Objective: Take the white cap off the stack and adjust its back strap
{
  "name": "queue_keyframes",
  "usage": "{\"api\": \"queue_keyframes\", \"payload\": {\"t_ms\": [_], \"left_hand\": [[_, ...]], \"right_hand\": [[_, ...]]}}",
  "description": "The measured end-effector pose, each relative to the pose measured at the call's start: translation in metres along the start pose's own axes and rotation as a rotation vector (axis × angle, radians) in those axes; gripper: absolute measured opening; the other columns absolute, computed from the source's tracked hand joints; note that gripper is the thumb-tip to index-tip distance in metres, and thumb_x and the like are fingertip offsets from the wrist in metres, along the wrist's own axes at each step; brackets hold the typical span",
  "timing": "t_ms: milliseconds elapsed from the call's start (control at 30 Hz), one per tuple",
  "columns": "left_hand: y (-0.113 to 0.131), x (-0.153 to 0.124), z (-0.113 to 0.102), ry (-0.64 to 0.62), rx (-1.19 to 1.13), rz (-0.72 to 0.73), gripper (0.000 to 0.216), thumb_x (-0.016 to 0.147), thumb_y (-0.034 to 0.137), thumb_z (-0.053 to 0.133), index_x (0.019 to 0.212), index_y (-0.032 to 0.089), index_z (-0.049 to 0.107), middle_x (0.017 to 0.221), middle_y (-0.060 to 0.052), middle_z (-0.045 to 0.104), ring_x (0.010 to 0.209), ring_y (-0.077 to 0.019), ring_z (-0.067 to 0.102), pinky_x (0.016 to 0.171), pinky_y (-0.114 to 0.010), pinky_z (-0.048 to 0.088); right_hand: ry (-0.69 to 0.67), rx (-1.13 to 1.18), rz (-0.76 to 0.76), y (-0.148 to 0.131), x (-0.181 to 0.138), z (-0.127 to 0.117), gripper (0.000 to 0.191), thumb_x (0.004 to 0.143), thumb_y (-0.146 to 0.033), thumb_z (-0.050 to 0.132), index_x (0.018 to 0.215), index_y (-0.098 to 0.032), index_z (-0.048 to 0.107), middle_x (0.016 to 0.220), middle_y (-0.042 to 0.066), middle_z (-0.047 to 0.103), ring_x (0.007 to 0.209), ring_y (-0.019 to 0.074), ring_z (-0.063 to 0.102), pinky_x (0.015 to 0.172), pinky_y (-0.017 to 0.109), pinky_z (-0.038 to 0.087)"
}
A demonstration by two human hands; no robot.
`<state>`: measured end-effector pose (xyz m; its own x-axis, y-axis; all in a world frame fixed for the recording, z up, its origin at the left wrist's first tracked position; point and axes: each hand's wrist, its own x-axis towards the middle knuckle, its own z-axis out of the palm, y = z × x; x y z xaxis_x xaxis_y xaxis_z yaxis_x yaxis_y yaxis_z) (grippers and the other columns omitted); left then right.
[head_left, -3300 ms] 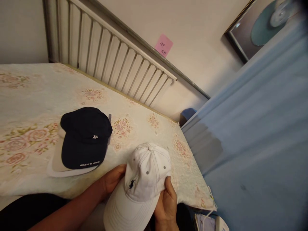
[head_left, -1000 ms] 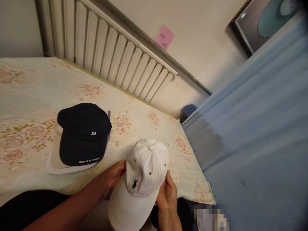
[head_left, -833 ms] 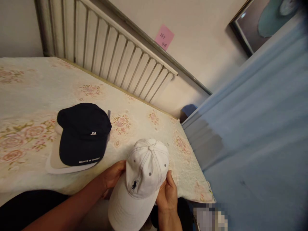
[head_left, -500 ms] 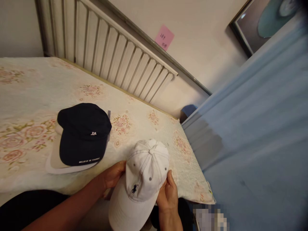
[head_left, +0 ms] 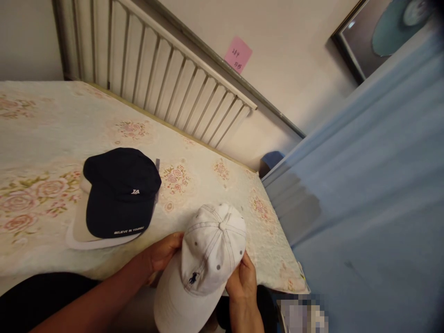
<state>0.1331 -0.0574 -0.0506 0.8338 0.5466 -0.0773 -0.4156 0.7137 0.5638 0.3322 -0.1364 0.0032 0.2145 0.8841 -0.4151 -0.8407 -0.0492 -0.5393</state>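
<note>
I hold a white baseball cap (head_left: 204,259) with a small dark logo over the near edge of the bed (head_left: 52,120). My left hand (head_left: 163,252) grips its left side, fingers tucked behind the crown. On the cap's right side my right hand (head_left: 243,282) is closed round its edge. The brim points toward me. A navy cap (head_left: 121,192) lies on the bed to the left, stacked on a beige cap (head_left: 79,224) and a white one beneath.
The bed wears a pale floral cover. A slatted white headboard (head_left: 166,74) runs along the wall, with a pink sticky note (head_left: 237,54) above it. A blue curtain (head_left: 364,185) fills the right side. A framed picture (head_left: 378,32) hangs at top right.
The white cap has tilted a little in my hands, its crown button turning toward the right. The stacked caps have not moved.
</note>
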Motion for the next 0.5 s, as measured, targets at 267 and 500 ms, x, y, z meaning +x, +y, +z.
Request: {"api": "queue_keyframes", "payload": {"t_ms": [267, 500], "left_hand": [[0.002, -0.002, 0.004, -0.011, -0.087, -0.032, 0.030, 0.077, 0.017, 0.058, 0.103, 0.004, 0.068, 0.082, -0.010, 0.075, 0.088, -0.0294, 0.068, 0.087, -0.039, 0.046], [0.005, 0.008, -0.003, 0.069, -0.160, 0.104, 0.028, 0.077, 0.019, 0.064, 0.102, 0.008, 0.070, 0.085, -0.014, 0.075, 0.085, -0.0291, 0.069, 0.084, -0.040, 0.049]], "right_hand": [[0.017, -0.077, -0.029, 0.007, 0.002, 0.001, 0.023, 0.083, -0.032, 0.061, 0.094, -0.016, 0.073, 0.091, 0.006, 0.076, 0.095, 0.0202, 0.069, 0.102, 0.039, 0.042], [-0.035, -0.097, -0.007, 0.024, 0.000, -0.002, 0.025, 0.079, -0.032, 0.067, 0.099, -0.017, 0.071, 0.092, 0.006, 0.076, 0.094, 0.0217, 0.068, 0.100, 0.045, 0.043]]}}
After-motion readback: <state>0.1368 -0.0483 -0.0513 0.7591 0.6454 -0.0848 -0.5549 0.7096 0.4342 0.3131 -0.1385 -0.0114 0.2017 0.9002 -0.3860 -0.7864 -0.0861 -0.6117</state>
